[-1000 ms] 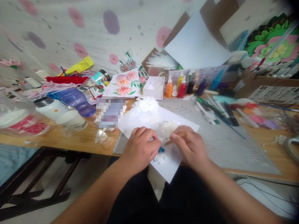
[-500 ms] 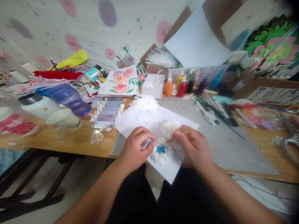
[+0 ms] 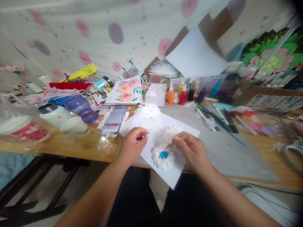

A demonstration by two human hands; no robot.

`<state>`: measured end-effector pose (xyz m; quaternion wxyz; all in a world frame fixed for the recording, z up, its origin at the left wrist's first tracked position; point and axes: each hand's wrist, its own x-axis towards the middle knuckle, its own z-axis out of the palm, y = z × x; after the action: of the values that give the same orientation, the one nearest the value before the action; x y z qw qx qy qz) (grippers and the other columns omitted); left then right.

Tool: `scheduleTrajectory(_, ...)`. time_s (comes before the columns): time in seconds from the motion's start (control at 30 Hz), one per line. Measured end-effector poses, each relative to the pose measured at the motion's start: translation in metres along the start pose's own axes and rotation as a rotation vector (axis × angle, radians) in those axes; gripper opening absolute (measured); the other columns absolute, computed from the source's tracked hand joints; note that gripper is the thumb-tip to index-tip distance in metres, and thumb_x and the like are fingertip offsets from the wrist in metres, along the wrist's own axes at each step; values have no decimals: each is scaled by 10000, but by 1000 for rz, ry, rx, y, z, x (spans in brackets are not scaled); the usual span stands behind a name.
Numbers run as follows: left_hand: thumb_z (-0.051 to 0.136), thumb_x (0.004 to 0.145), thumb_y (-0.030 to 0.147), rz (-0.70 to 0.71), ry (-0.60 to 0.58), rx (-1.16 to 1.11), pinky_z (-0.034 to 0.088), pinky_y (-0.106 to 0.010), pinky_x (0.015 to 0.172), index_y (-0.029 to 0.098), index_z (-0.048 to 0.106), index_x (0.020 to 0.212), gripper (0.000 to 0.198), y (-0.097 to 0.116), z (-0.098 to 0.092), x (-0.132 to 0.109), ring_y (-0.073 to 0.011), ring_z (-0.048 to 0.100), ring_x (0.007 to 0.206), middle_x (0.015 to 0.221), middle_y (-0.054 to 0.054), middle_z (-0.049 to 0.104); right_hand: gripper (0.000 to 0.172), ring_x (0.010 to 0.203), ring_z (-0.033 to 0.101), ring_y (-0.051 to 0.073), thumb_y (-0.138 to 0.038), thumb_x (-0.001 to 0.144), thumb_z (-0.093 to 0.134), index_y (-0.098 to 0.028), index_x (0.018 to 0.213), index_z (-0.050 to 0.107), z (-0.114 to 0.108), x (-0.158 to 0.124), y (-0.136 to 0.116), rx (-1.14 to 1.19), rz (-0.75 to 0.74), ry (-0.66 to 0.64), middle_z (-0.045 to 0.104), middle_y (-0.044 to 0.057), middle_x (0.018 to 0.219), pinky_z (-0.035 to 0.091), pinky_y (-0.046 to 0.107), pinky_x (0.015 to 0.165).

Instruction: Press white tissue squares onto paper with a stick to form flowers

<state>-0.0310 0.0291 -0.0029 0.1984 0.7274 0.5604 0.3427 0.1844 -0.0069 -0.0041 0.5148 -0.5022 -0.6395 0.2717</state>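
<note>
The round white flower [image 3: 163, 162] with its blue centre [image 3: 163, 154] lies on the white sheet [image 3: 174, 178] at the near edge of the table [image 3: 82, 152], between the two hands and a little closer to the body than either set of fingertips. The right hand [image 3: 192, 148] is closed in a pinch on a thin brown stick [image 3: 170, 145], whose long axis slants left and down toward the flower; its tip is just beyond the blue centre's far rim, though whether it touches petals I cannot tell. Counting the stick, the right hand is the nearer one. The left hand [image 3: 133, 144] stands apart, off the flower's left side, fingers loosely curled; whether it holds anything small cannot be told. A blurred white cluster [image 3: 169, 135] lies just past the flower, beside the right fingertips
</note>
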Motion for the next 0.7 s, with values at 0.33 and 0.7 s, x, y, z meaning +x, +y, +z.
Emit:
scheduleTrajectory(0.33,737,696,289,56,-59,448,452,-384,902,226,649,1003,326,12,-3,59,-270,585,1037,1064,-71,629,295,675,646,179,-320,890,517,-223,640,640,-1,0,3,-30,-44,-16,704,25,719,467,305,662)
scheduleTrajectory(0.7,640,839,333,-9,-49,678,477,-432,881,161,606,1053,277,-1,15,109,-243,596,998,1044,-79,633,296,673,638,169,-308,896,508,-224,642,635,1,-1,7,-55,-80,-9,687,10,694,450,290,658)
